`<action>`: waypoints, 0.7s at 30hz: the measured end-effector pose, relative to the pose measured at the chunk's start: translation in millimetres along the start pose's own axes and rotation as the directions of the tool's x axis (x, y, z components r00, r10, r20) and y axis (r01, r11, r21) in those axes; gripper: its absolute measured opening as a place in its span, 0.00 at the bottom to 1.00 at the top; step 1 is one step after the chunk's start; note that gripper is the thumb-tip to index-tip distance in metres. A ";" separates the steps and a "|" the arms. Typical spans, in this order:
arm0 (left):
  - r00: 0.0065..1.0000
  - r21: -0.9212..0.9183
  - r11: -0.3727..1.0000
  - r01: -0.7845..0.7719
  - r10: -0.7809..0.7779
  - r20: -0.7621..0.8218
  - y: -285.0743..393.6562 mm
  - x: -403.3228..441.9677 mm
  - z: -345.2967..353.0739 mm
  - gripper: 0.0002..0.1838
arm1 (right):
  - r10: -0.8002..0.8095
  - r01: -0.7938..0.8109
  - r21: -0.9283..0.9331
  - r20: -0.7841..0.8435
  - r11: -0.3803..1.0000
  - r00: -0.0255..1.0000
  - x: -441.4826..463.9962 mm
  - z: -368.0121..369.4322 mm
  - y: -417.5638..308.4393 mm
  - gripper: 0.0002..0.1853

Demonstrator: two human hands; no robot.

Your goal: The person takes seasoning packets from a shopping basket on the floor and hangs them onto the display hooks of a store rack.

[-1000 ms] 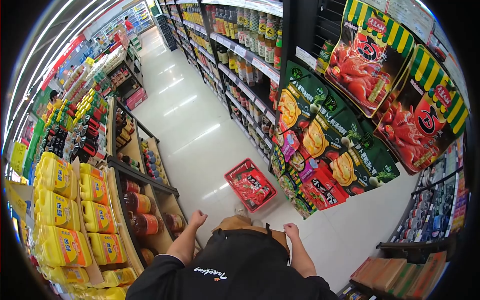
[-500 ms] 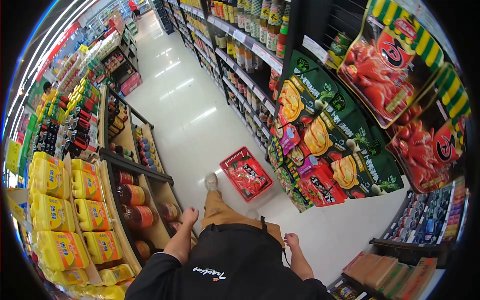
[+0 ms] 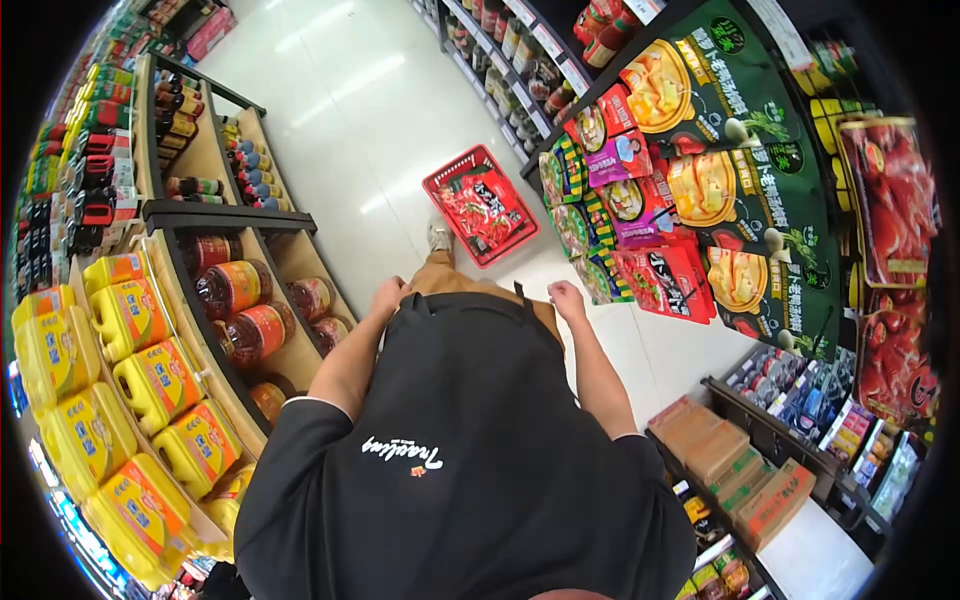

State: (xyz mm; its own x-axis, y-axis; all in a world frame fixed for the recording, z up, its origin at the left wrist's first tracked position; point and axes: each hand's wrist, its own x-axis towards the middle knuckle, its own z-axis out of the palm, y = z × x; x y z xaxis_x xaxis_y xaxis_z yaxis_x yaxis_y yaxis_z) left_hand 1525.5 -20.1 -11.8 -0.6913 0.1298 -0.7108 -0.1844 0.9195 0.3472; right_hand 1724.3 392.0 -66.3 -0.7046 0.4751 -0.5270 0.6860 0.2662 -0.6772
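My left hand [image 3: 390, 294] hangs beside my left hip with its fingers curled; whether anything is inside cannot be seen. On the other side, my right hand [image 3: 566, 298] is at my right hip, its fingers bent and small in view. A red basket [image 3: 434, 190] stands on the floor in front of my feet, holding red packages [image 3: 485, 211]. Neither hand touches the basket. Nearest my right hand hang red food packets [image 3: 662, 283] on the right display.
Yellow jugs [image 3: 140, 318] and a wooden shelf [image 3: 230, 122] with large red-brown bottles [image 3: 258, 332] line the left. Green packs [image 3: 745, 85] hang at the right. Cardboard boxes [image 3: 715, 455] sit low at the right. The tiled floor [image 3: 345, 100] runs ahead.
The view has tilted downward, and the basket and both hands appear higher. One shoe shows beside the basket's lower left edge. The hanging packs on the right look closer.
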 end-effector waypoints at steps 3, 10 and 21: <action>0.998 -0.029 1.000 -0.009 0.007 -0.065 -6.4 37.3 -26.8 0.20 | 0.015 -0.012 -0.079 0.033 0.997 0.999 -7.6 6.2 -48.1 0.15; 0.995 -0.056 0.996 -0.074 0.070 -0.065 18.3 81.2 -79.4 0.19 | 0.029 -0.014 -0.205 0.070 0.979 0.997 16.3 7.6 -126.0 0.17; 0.988 0.102 0.991 -0.092 0.078 0.131 -1.3 146.3 -109.6 0.17 | 0.096 -0.087 -0.171 0.045 0.981 0.994 60.3 38.4 -214.1 0.17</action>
State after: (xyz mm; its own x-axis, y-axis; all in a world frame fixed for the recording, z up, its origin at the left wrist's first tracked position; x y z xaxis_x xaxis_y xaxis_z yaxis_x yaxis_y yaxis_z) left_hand 1348.0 -43.0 -49.2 -0.6061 0.2489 -0.7554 -0.0478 0.9366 0.3470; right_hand 1527.9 331.4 27.2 -0.6428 0.4604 -0.6123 0.7657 0.3635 -0.5306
